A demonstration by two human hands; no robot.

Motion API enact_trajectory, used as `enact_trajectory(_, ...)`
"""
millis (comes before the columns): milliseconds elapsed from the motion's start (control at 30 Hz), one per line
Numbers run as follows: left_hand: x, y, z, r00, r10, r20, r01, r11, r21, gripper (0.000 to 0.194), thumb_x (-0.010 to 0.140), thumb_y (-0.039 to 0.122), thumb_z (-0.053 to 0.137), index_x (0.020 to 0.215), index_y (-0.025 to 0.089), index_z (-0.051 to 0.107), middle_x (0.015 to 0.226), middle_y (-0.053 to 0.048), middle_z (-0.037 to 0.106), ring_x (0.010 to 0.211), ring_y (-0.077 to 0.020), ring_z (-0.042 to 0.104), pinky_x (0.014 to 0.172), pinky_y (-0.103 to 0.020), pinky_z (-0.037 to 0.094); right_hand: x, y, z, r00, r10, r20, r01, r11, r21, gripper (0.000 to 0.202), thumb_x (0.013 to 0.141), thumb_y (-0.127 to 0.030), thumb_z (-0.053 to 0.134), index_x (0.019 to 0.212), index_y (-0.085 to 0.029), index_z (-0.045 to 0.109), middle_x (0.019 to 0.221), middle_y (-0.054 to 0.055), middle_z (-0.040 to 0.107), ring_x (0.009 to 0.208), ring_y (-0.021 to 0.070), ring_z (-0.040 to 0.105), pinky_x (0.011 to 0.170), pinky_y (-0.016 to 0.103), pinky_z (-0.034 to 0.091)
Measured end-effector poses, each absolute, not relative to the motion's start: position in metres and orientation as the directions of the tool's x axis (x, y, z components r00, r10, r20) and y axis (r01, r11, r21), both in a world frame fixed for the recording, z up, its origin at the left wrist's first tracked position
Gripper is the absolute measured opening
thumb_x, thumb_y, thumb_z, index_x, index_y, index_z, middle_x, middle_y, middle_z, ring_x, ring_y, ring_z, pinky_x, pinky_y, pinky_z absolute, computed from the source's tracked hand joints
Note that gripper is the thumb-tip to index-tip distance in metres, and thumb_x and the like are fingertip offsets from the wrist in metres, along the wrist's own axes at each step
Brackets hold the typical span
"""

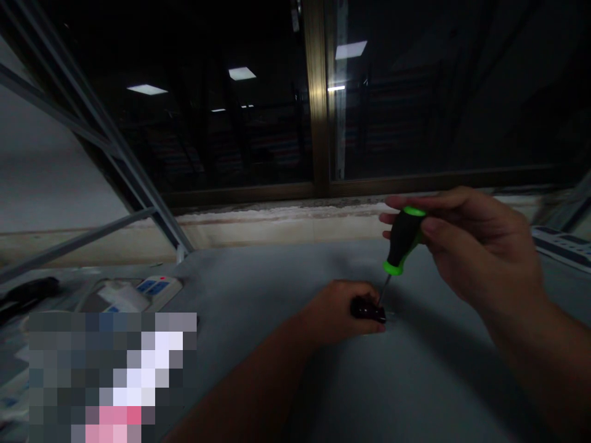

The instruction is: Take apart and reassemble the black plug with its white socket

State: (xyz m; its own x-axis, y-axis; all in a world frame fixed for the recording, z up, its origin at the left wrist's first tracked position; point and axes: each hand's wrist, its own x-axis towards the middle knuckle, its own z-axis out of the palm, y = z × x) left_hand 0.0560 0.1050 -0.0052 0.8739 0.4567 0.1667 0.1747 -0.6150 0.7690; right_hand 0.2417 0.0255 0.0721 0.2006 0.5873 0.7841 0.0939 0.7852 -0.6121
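Observation:
My right hand (480,246) has its thumb and fingers closed around the top of a screwdriver (404,240) with a black and bright green handle. The screwdriver tilts, and its thin metal shaft runs down to a small glossy black plug (368,309). My left hand (339,314) pinches this plug low over the grey tabletop, its thumb and fingers on either side. Pale prongs seem to stick out at the plug's right end. Where exactly the screwdriver tip meets the plug is too small and dark to tell.
A white power strip (164,294) with blue sockets and a white adapter (124,296) sits at the left. Metal frame bars (138,184) rise there. A dark window (231,123) stands behind the grey table (258,271). Another strip-like item (563,245) lies far right. Pixelation hides the lower left.

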Motion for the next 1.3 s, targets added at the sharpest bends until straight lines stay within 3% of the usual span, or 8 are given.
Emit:
enact_trajectory(267,0.056,0.106,-0.006,0.88,0.443,0.169,0.159,-0.611,0.776,0.026,0.078,0.03,0.085,0.096,0.018,0.07,0.091,-0.001,0.074,0.084,-0.0169,0.069,0.077,-0.027,0.049,0.236,0.026,0.08,0.217,0.522,0.825,0.242,0.79,-0.563,0.025,0.075,-0.01,0.087,0.09,-0.025,0.075,0.085,0.0,0.068,0.075,0.0135,0.067,0.062,0.021,0.061)
enact_trajectory(367,0.056,0.105,-0.006,0.88,0.444,0.168,0.157,-0.606,0.78,0.025,0.079,0.029,0.084,0.096,0.018,0.069,0.09,-0.001,0.074,0.083,-0.0161,0.069,0.076,-0.026,0.049,0.239,0.03,0.078,0.254,0.504,0.826,0.211,0.804,-0.555,0.023,0.075,-0.011,0.087,0.088,-0.025,0.072,0.088,0.0,0.064,0.081,0.0145,0.066,0.066,0.023,0.063)
enact_trajectory(500,0.056,0.105,-0.007,0.88,0.444,0.168,0.156,-0.605,0.781,0.026,0.078,0.029,0.085,0.096,0.018,0.07,0.091,-0.001,0.074,0.083,-0.016,0.069,0.077,-0.026,0.049,0.245,0.028,0.076,0.199,0.557,0.806,0.141,0.798,-0.586,0.009,0.088,-0.019,0.078,0.092,-0.024,0.072,0.116,0.006,0.072,0.115,0.0265,0.069,0.087,0.039,0.066)
enact_trajectory(633,0.056,0.106,-0.007,0.881,0.442,0.171,0.157,-0.613,0.774,0.028,0.078,0.031,0.085,0.098,0.018,0.07,0.092,-0.002,0.075,0.083,-0.0163,0.069,0.076,-0.026,0.048,0.245,0.023,0.078,0.174,0.617,0.767,0.172,0.748,-0.641,0.01,0.089,-0.02,0.078,0.093,-0.025,0.071,0.103,0.005,0.077,0.092,0.0252,0.076,0.078,0.04,0.068)
enact_trajectory(800,0.055,0.106,-0.006,0.883,0.44,0.164,0.161,-0.612,0.774,0.027,0.079,0.03,0.084,0.098,0.018,0.07,0.091,-0.002,0.074,0.083,-0.0162,0.069,0.076,-0.026,0.048,0.242,0.028,0.08,0.204,0.519,0.83,0.275,0.784,-0.557,0.026,0.073,-0.015,0.089,0.083,-0.024,0.068,0.085,0.001,0.067,0.076,0.018,0.069,0.066,0.029,0.063)
enact_trajectory(900,0.055,0.106,-0.006,0.882,0.443,0.161,0.164,-0.609,0.776,0.027,0.079,0.03,0.084,0.098,0.018,0.07,0.091,-0.002,0.074,0.084,-0.0166,0.069,0.076,-0.026,0.048,0.243,0.03,0.079,0.206,0.488,0.849,0.273,0.804,-0.528,0.031,0.069,-0.015,0.093,0.082,-0.025,0.066,0.086,0.001,0.061,0.078,0.0188,0.067,0.065,0.031,0.061)
enact_trajectory(1067,0.056,0.107,-0.008,0.881,0.446,0.159,0.168,-0.608,0.776,0.025,0.079,0.031,0.084,0.095,0.018,0.07,0.088,-0.001,0.074,0.082,-0.0161,0.068,0.076,-0.027,0.048,0.246,0.023,0.078,0.118,0.56,0.82,0.165,0.803,-0.572,0.014,0.088,-0.016,0.076,0.094,-0.027,0.068,0.119,0.006,0.071,0.119,0.0287,0.067,0.091,0.043,0.065)
enact_trajectory(1300,0.056,0.106,-0.007,0.886,0.43,0.173,0.152,-0.621,0.769,0.024,0.08,0.031,0.083,0.096,0.019,0.07,0.09,-0.001,0.073,0.083,-0.0161,0.069,0.077,-0.027,0.049,0.244,0.024,0.079,0.133,0.567,0.813,0.243,0.777,-0.581,0.025,0.078,-0.015,0.086,0.09,-0.026,0.067,0.093,0.001,0.071,0.085,0.021,0.074,0.077,0.035,0.066)
